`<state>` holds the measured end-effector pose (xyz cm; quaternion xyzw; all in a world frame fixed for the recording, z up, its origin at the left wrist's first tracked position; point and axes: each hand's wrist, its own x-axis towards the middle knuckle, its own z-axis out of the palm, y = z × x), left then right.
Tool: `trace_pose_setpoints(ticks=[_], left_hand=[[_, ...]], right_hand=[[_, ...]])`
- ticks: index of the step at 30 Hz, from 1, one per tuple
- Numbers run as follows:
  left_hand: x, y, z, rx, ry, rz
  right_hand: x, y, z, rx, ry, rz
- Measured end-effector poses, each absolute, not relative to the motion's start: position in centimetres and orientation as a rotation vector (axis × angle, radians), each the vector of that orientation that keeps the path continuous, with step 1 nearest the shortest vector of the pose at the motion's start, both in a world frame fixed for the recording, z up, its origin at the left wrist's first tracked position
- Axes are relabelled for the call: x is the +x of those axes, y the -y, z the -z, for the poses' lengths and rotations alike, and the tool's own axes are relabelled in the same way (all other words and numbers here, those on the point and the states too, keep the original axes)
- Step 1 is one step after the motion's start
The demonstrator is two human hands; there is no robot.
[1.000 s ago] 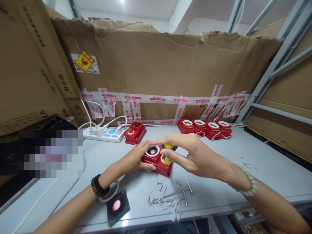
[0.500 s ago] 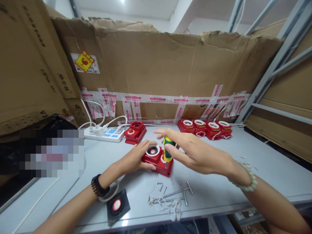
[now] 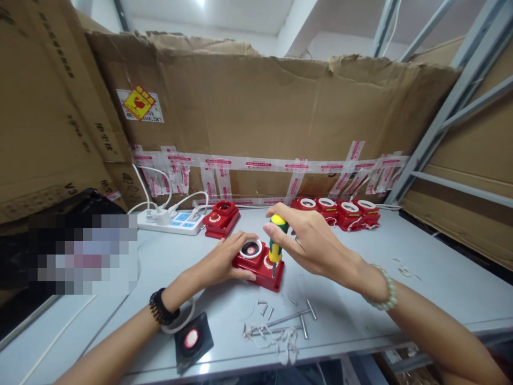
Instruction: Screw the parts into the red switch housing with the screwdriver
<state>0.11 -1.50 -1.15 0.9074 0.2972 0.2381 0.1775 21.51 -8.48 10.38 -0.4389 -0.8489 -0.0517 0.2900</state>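
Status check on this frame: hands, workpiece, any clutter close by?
Left hand steadies red unit. Right hand grips screwdriver, upright, tip on unit. Loose screws and T-wrench lie just in front.

One head-worn camera looks forward and down, close over the table (image 3: 360,299).

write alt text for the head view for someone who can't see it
The right hand holds a screwdriver upright, its tip down on a red box that the left hand steadies on a grey table. Loose screws lie in front, more red boxes behind by a cardboard wall.
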Motion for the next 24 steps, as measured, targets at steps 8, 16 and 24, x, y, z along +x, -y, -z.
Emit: trace_pose_setpoints(ticks=[8,16,24], left_hand=[[0.0,1.3,1.5,2.577,-0.805,-0.693],[0.1,1.6,1.0,2.559,-0.808,-0.682],[0.1,1.7,0.7,2.568,-0.826,-0.651]], right_hand=[[22.3,9.7,-11.1,-0.835,2.400,-0.275],[21.3,7.2,-8.8,-1.109,1.962,0.273],[23.0,8.1,-9.8,-1.013,2.282,-0.052]])
